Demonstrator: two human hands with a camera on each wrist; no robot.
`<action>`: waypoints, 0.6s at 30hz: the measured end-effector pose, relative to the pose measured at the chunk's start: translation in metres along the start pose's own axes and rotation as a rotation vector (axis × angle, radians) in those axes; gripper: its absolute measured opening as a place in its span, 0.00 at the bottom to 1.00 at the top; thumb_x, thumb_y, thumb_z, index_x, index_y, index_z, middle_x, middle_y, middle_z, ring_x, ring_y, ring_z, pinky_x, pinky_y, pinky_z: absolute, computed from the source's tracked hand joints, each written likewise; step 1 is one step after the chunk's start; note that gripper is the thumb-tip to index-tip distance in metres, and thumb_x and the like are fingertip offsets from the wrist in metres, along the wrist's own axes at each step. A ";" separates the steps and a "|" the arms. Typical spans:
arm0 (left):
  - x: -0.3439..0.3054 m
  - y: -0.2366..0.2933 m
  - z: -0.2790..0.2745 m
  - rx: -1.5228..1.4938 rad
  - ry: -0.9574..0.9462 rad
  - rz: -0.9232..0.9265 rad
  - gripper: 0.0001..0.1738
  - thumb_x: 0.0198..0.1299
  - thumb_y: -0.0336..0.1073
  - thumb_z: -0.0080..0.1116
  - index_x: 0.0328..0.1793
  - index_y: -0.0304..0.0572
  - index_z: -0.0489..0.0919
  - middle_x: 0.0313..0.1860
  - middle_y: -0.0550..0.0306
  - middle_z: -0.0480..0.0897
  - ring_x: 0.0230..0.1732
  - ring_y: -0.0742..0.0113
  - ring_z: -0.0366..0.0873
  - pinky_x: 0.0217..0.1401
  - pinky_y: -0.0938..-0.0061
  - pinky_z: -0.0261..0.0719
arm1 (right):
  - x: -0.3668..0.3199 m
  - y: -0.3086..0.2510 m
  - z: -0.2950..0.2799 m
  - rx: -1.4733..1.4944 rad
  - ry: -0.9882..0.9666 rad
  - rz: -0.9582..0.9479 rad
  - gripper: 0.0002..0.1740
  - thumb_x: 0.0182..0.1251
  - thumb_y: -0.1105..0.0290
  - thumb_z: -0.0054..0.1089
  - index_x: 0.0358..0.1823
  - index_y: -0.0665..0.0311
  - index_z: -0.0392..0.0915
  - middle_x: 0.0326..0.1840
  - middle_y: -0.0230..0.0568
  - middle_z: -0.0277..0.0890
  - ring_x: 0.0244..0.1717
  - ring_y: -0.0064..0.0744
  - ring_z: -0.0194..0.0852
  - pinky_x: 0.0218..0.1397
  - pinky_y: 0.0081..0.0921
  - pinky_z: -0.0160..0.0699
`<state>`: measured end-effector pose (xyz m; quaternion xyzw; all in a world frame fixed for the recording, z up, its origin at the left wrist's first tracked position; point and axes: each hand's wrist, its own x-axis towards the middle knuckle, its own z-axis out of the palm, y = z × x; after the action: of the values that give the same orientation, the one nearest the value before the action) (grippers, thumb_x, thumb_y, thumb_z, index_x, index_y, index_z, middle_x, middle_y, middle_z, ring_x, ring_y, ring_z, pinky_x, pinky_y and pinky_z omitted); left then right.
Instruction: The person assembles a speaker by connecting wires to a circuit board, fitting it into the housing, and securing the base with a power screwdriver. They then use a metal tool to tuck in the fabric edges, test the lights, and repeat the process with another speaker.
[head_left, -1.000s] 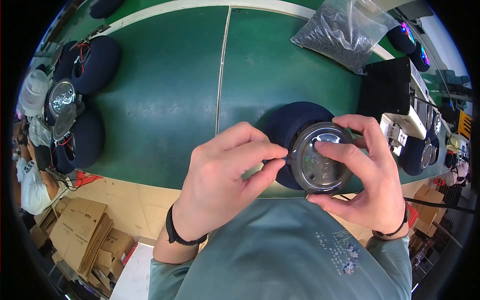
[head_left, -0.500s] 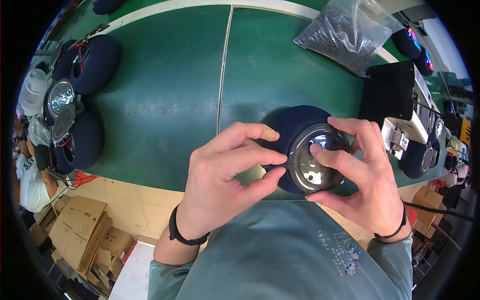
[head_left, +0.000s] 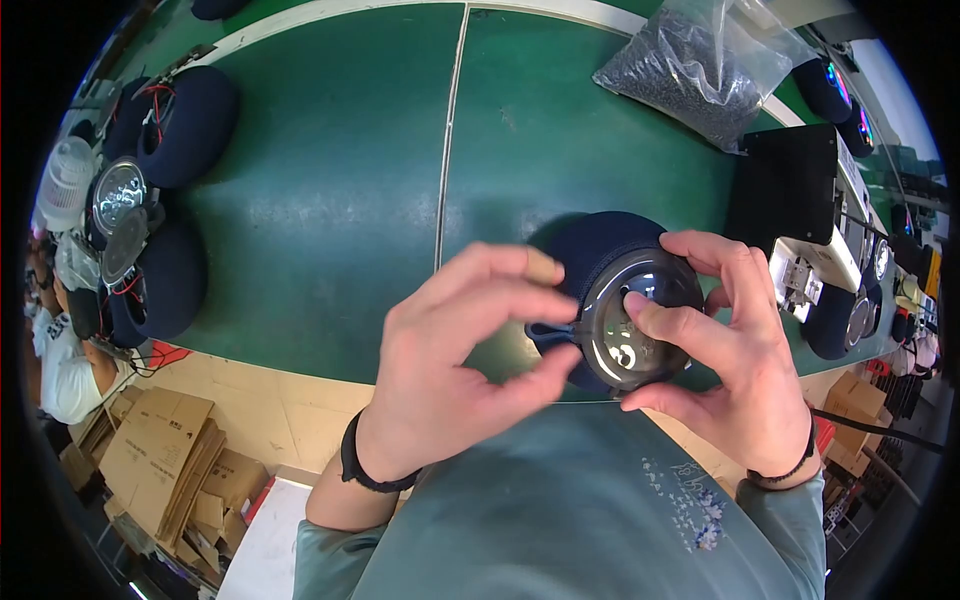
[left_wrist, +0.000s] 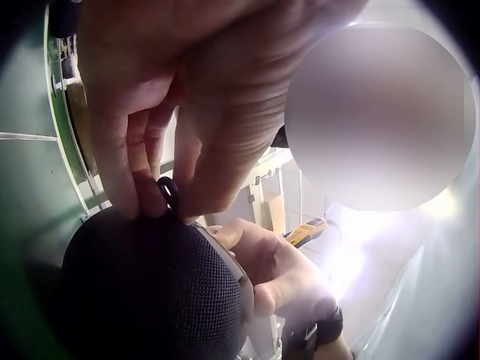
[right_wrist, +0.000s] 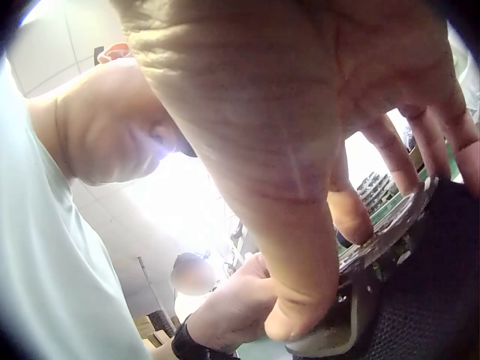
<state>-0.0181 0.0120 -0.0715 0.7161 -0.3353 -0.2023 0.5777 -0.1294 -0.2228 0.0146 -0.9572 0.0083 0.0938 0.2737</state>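
A round speaker (head_left: 600,240) in navy mesh fabric stands tilted at the table's near edge, its glossy, dark see-through end cap (head_left: 655,352) facing up. My right hand (head_left: 735,340) grips it by the rim, thumb and fingers on opposite sides, one finger bent onto the cap's face. To the left of the cap, a dark loop strap (head_left: 550,337) sticks out from the speaker's side. Around that loop, my left hand (head_left: 455,350) has its thumb and forefinger spread apart, slightly blurred. The left wrist view shows the small loop (left_wrist: 168,191) standing between those fingertips, close over the mesh.
A plastic bag of dark small pieces (head_left: 690,80) lies at the back right. Nearer stands a black-and-white machine (head_left: 785,185). More navy speakers (head_left: 190,125) with red wires sit at the far left. Flattened cardboard boxes (head_left: 160,450) are stacked on the floor.
My left thumb and forefinger, together at the loop earlier, have parted, and the loop now shows between them. The cap's tilt has shifted slightly; my right hand keeps its grip.
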 end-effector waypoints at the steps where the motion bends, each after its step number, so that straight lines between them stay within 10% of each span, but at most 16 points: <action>1: 0.004 -0.001 0.001 -0.047 -0.008 0.004 0.38 0.47 0.34 0.92 0.68 0.38 0.90 0.76 0.41 0.84 0.68 0.53 0.88 0.69 0.63 0.87 | -0.001 0.000 0.001 0.000 0.006 0.004 0.41 0.37 0.55 0.96 0.60 0.56 0.93 0.79 0.54 0.71 0.70 0.56 0.75 0.63 0.47 0.83; 5: 0.017 -0.015 0.037 -0.116 -0.108 0.088 0.60 0.43 0.47 0.97 0.84 0.40 0.79 0.88 0.34 0.69 0.88 0.43 0.69 0.85 0.53 0.73 | -0.004 0.008 0.003 -0.011 0.028 -0.040 0.45 0.40 0.54 0.97 0.65 0.57 0.90 0.79 0.53 0.72 0.71 0.54 0.76 0.62 0.43 0.85; 9: 0.016 -0.024 0.037 -0.105 -0.113 0.142 0.60 0.42 0.49 0.98 0.83 0.40 0.79 0.87 0.33 0.69 0.87 0.39 0.70 0.86 0.50 0.73 | -0.009 0.028 0.002 0.322 0.048 0.049 0.61 0.39 0.64 0.97 0.81 0.61 0.76 0.79 0.51 0.75 0.67 0.55 0.77 0.70 0.48 0.83; 18: 0.020 -0.021 0.037 -0.053 -0.173 0.172 0.60 0.36 0.50 0.98 0.81 0.50 0.83 0.86 0.38 0.69 0.85 0.36 0.69 0.85 0.44 0.71 | -0.025 0.026 0.020 0.340 0.093 0.090 0.62 0.43 0.69 0.95 0.86 0.60 0.75 0.83 0.53 0.74 0.70 0.59 0.80 0.74 0.48 0.83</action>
<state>-0.0239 -0.0260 -0.0990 0.6491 -0.4387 -0.2219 0.5805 -0.1596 -0.2350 -0.0111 -0.8992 0.0796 0.0588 0.4262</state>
